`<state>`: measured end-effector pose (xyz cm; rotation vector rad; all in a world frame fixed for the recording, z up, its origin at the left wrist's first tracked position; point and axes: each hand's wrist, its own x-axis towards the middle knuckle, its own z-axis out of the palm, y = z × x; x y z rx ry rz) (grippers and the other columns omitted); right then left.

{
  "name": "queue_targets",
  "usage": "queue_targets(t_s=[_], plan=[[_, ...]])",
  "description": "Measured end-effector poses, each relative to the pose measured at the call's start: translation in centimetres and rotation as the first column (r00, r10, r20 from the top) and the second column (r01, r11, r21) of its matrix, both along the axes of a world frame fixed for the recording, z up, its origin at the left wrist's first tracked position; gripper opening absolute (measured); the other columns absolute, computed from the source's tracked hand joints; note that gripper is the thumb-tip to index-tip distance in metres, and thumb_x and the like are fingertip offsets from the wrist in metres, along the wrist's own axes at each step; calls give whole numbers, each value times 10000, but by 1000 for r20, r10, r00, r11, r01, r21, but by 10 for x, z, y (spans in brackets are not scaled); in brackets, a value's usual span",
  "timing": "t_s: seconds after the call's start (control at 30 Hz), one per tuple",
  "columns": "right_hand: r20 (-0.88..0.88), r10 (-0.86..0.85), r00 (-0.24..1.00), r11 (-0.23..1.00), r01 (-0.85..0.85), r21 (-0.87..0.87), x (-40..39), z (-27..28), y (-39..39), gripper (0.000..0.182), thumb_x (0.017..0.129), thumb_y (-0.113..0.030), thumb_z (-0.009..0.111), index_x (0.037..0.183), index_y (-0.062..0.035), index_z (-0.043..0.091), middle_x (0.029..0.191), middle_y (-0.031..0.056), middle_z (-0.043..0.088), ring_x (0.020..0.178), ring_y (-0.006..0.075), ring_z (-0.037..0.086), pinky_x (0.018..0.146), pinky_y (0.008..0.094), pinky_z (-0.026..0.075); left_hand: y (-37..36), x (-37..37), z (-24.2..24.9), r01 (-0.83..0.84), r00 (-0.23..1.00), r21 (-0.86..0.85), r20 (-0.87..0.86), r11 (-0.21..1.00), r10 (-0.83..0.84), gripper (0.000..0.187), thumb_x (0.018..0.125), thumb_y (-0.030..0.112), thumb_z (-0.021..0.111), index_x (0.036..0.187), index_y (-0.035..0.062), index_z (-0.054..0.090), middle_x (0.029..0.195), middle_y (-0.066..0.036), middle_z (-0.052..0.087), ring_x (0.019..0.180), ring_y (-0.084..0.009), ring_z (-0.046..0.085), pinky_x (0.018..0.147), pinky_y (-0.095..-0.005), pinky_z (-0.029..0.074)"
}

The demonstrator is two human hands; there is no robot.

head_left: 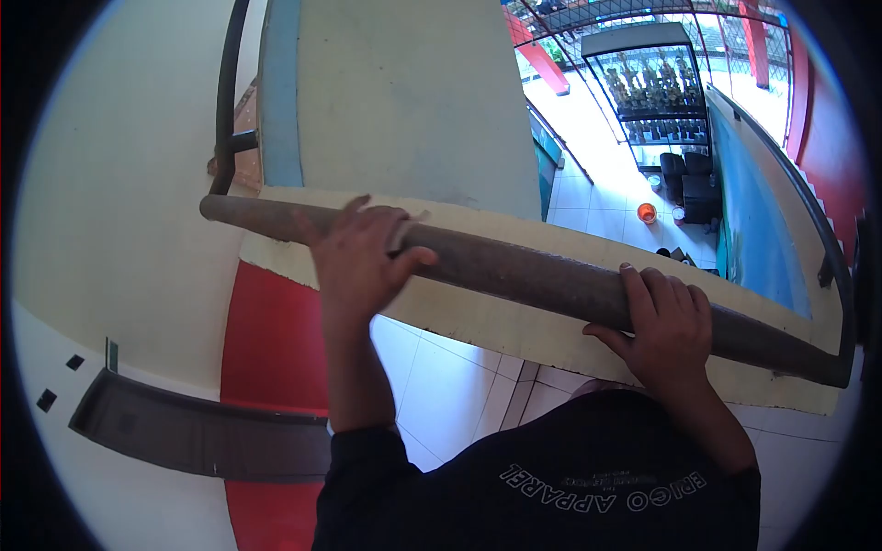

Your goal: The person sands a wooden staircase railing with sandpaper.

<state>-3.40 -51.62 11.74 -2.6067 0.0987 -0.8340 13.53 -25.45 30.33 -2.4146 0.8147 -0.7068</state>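
A cream-painted wall ledge [542,340] lies beneath the thick brown tubular handrail [524,271]; white floor tiles [455,367] show on its near side, and well beyond it stand a black-framed glass cabinet [645,115] and a small orange bucket [647,213]. The handrail runs crosswise before the person, its long axis slanting nearer toward the right end. On its left half lies the left hand [358,262], fingers partly spread beside a blurred pale scrap [418,219]; whether it grips, I cannot tell. The right hand [669,326] grasps its right half, fingers over the top.
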Motion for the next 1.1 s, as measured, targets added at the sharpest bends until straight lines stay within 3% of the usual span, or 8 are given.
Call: queue_targets(t_s=[0.1, 0.27, 0.4, 0.5, 0.6, 0.73, 0.93, 1.1], plan=[[32, -4, 999, 1000, 4, -13, 0, -1, 3, 747, 763, -620, 762, 1262, -78, 639, 1120, 117, 650, 1034, 259, 637, 953, 472, 444, -57, -32, -36, 301, 914, -95, -255, 949, -316, 858, 696, 904, 495, 1040, 160, 749, 1094, -37, 739, 1206, -276, 634, 1128, -777, 25], [45, -13, 999, 1000, 14, -28, 1, -1, 0, 742, 767, -625, 750, 1265, -86, 641, 1108, 96, 651, 1001, 245, 635, 922, 455, 450, -39, -32, -9, 217, 962, -25, -166, 976, -218, 402, 900, 530, 659, 1125, 202, 717, 1141, -4, 741, 1209, -247, 650, 1201, -669, 23], [56, -22, 998, 999, 23, -24, 0, 0, 1, 735, 773, -627, 740, 1262, -87, 643, 1099, 85, 650, 994, 237, 631, 914, 444, 451, -60, -47, -42, 365, 907, -105, -184, 925, -379, 332, 946, 431, 640, 1202, 227, 700, 1234, 22, 714, 1283, -202, 599, 1210, -659, 19], [89, -20, 996, 999, 23, -37, 1, 0, 0, 729, 770, -619, 743, 1257, -87, 644, 1090, 83, 647, 984, 235, 628, 903, 433, 453, -61, -70, -67, 497, 834, -90, -226, 863, -504, 420, 982, 489, 566, 1310, 239, 643, 1415, 43, 603, 1392, -191, 490, 1178, -722, -12], [78, -15, 997, 999, 18, -35, -1, 0, -1, 731, 763, -615, 746, 1256, -86, 641, 1085, 81, 643, 976, 234, 627, 894, 426, 455, -17, -38, -46, 239, 968, 48, 72, 970, -242, 507, 1032, 538, 403, 1432, 257, 539, 1511, 64, 513, 1473, -225, 379, 1170, -728, -37], [63, -15, 998, 999, 17, -29, -1, 0, 0, 740, 765, -615, 744, 1265, -82, 632, 1095, 79, 641, 979, 232, 627, 890, 425, 457, -28, -55, -99, 459, 882, -203, -6, 865, -470, 508, 1047, 551, 362, 1401, 257, 576, 1474, 66, 552, 1454, -260, 409, 1162, -730, -63], [66, -12, 998, 999, 15, -48, -1, 1, -1, 735, 767, -605, 749, 1269, -81, 629, 1100, 78, 639, 983, 229, 628, 885, 425, 454, -27, -60, -87, 269, 950, -182, 210, 946, -230, 600, 1066, 557, 236, 1287, 213, 676, 1318, 53, 675, 1438, -311, 427, 1156, -720, -101], [66, -2, 998, 1000, 3, -27, 0, 1, -2, 730, 761, -588, 763, 1274, -88, 627, 1104, 86, 640, 991, 235, 628, 886, 437, 461, -50, -89, -98, 318, 948, -127, 61, 940, -313, 548, 1073, 526, 284, 1293, 218, 680, 1330, 46, 669, 1452, -352, 398, 1117, -751, -115]])
